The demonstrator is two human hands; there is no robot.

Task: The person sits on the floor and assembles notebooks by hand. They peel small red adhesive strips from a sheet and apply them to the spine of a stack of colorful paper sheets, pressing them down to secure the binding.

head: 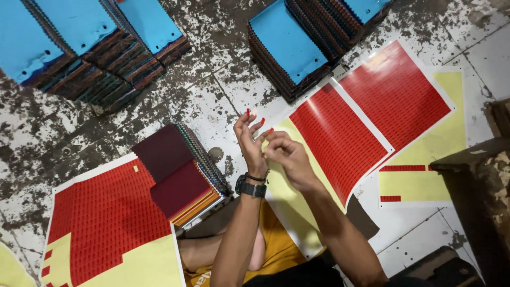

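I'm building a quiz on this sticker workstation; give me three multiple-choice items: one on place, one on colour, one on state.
1. Where is the wristwatch?
A. left wrist
B. right wrist
C. on the floor

2. What colour are the stickers on the left hand fingertips?
A. blue
B. red
C. green

3. How do the hands stand?
A. flat on the floor
B. raised, right hand at the left fingers
C. apart at the sides

Key: A, the band circles the left wrist; B, red tabs tip the fingers; B, both hands meet above the sticker sheet.
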